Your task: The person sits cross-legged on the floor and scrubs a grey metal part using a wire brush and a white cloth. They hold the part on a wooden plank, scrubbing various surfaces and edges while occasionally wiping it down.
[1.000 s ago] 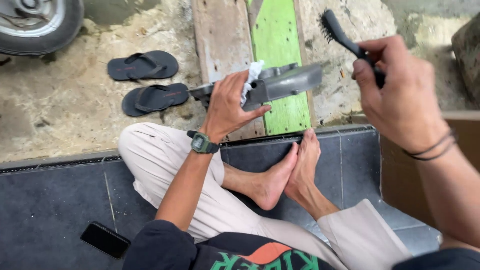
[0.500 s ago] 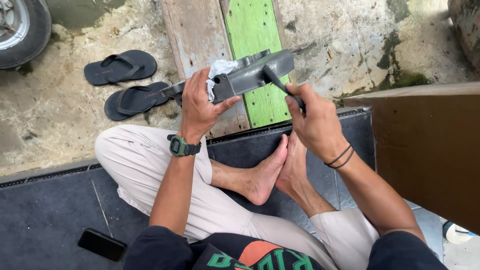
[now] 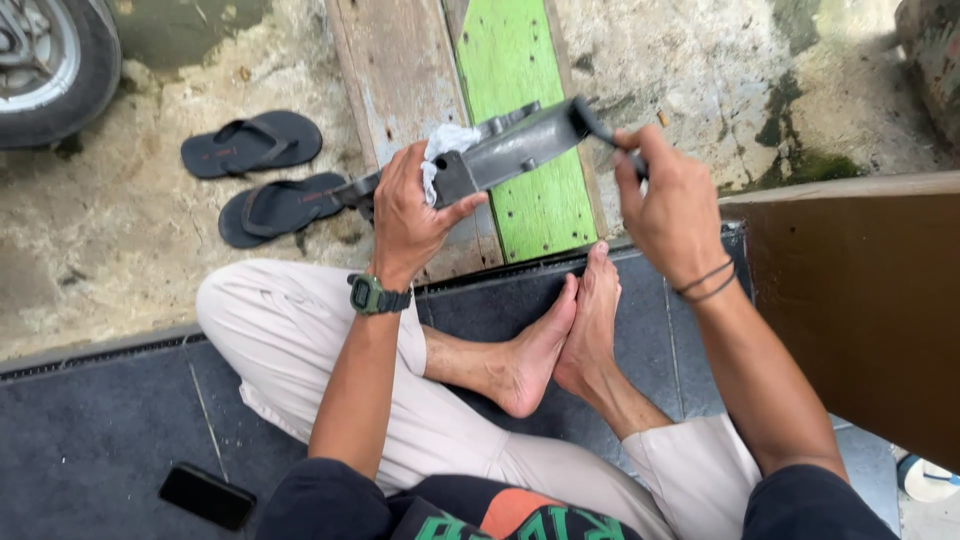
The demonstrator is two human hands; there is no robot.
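Wheel (image 3: 45, 65) of a vehicle at far left, on rough concrete ground. Right of it, two dark flip-flops (image 3: 262, 172) lie side by side. Near left, a black phone (image 3: 207, 496) rests on the dark tiled floor (image 3: 90, 430). At centre, the left hand (image 3: 408, 215), a green wristwatch (image 3: 375, 296) on its wrist, is clamped around a grey metal bracket (image 3: 505, 152) together with a white rag (image 3: 445, 145); the bracket is held in the air above a green plank (image 3: 520, 120). The right hand (image 3: 668, 205), apart from the left, is closed on a black brush handle (image 3: 600, 128) touching the bracket's far-right end. At right, a brown panel (image 3: 860, 310).
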